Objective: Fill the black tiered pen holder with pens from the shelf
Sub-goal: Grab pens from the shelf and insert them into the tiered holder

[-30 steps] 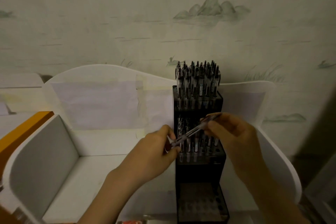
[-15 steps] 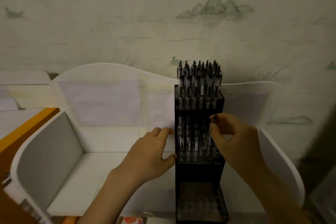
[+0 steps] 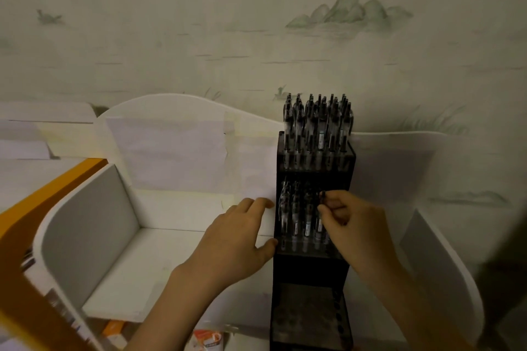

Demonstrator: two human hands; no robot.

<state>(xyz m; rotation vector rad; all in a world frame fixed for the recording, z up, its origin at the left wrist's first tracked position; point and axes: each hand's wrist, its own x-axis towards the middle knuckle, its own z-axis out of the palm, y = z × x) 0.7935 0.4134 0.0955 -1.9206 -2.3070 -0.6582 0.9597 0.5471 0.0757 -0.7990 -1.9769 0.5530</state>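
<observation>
Left hand [image 3: 236, 239] braces the pen holder [image 3: 310, 265] flat-fingered at frame centre, while my right hand [image 3: 353, 225] pinches a pen [image 3: 321, 208] into the middle tier.

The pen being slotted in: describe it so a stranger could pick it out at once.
Find the black tiered pen holder standing against the white shelf's back panel. Go to its middle tier, right side. The pen there is the only one pinched by the right hand; its neighbours stand untouched.
</observation>
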